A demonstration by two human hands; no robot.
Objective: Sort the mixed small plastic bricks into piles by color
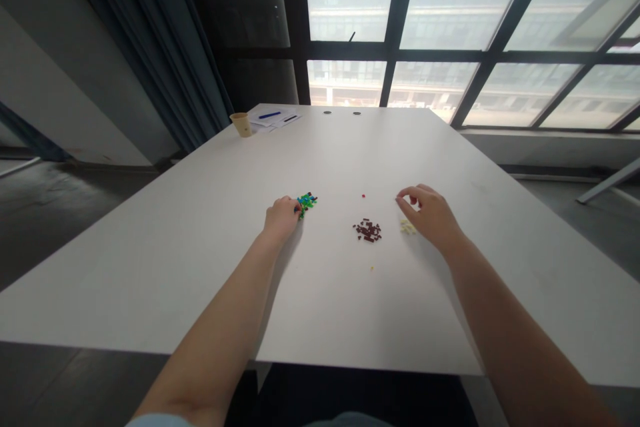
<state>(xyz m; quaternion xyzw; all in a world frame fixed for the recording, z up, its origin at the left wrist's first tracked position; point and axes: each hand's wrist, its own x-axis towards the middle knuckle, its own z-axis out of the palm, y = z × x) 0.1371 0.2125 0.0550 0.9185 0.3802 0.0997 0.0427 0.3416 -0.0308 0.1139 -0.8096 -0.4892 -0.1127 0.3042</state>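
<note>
Left hand point(281, 215) at middle of counter point(190, 267), fingers curled against green-blue piece pile point(307, 202); grip cannot tell. Right hand point(430, 213) fingers pinched narrow, just beside pale yellow pieces point(407, 227); held item cannot tell. Dark red pile point(369, 230) between hands. Paper cup point(243, 124) at far left corner, contents hidden. Papers point(277, 119) beside cup, writing unreadable.

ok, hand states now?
Left hand: curled against green pile; grip cannot be told.
Right hand: pinched beside pale pieces; contents cannot be told.
</note>
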